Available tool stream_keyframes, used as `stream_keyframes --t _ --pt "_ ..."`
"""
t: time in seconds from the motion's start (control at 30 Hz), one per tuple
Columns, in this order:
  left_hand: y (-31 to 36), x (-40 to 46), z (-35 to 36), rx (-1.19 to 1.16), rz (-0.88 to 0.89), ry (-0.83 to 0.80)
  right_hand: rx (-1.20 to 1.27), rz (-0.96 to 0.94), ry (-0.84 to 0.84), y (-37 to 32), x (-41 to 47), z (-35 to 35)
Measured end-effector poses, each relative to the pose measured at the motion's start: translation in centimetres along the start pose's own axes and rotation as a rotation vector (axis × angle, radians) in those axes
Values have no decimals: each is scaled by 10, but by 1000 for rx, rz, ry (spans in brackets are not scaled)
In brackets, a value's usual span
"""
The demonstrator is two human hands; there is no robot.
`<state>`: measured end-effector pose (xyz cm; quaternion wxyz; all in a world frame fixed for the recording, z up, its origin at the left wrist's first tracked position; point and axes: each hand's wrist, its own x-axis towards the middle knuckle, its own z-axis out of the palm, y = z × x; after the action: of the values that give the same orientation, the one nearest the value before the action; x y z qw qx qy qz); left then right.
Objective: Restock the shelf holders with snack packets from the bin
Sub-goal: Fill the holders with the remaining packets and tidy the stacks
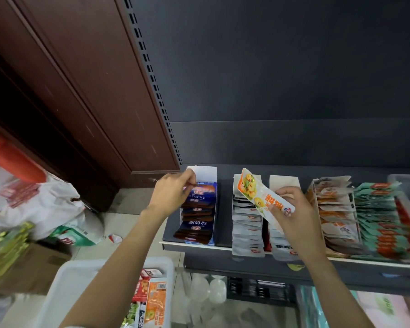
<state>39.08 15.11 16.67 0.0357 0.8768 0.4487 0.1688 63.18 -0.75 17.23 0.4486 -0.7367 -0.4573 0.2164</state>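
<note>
Step in hand: a yellow-and-white snack packet (263, 197) is judged to be on its way into one of the grey-packet holders (247, 223) on the shelf (194, 247).
Right hand (291, 218): closed on the lower end of the packet, which is held tilted, its top end above the holder's back wall.
Left hand (173, 194): fingers pinched at the back of the blue-packet holder (199, 209); whether a packet is gripped cannot be told.
Recommended handling: the packet should be stood upright and slid behind the row, with the row pressed forward to open a gap.
Risk: a thin, slippery packet may be caught on the holder wall.
Supply: the white bin (64, 287) lies below the left forearm, well apart from both hands, with packets inside.
</note>
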Motion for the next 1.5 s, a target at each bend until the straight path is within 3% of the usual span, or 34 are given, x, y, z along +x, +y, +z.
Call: stream_keyframes --t 0.07,0.13,0.2,0.33,0.47,0.6,0.8,0.97,1.17,1.23,1.33,1.4,1.5 --pt "9 2 -4 75 -36 -27 -100 -92 57 -2 -2 -5" --pt "32 1 -9 65 4 55 -135 -201 89 3 -3 -19" --pt "69 3 -13 -20 71 134 -99 -194 128 9 -7 -41" --pt "149 17 7 -273 211 108 36 -169 258 23 -19 -103" --pt "220 36 54 -434 217 -35 55 -182 385 53 -25 -169" --pt "257 70 96 -394 118 -238 7 -160 416 72 -8 -205" --pt "261 72 117 -255 211 -256 -167 -313 279 60 50 -198" --pt "260 66 118 -255 224 -236 -568 -332 -61 60 101 -161" --pt "262 68 116 -254 227 -210 -804 -279 -331 90 116 -110" --pt "262 67 113 -266 226 -216 -829 -294 -319 98 115 -108" --pt "255 59 96 -331 180 -167 -703 -374 -39 87 97 -117" --pt "241 44 78 -383 119 -33 -579 -448 132 71 75 -117" --pt "204 7 52 -432 73 202 -377 -489 46 46 41 -92"
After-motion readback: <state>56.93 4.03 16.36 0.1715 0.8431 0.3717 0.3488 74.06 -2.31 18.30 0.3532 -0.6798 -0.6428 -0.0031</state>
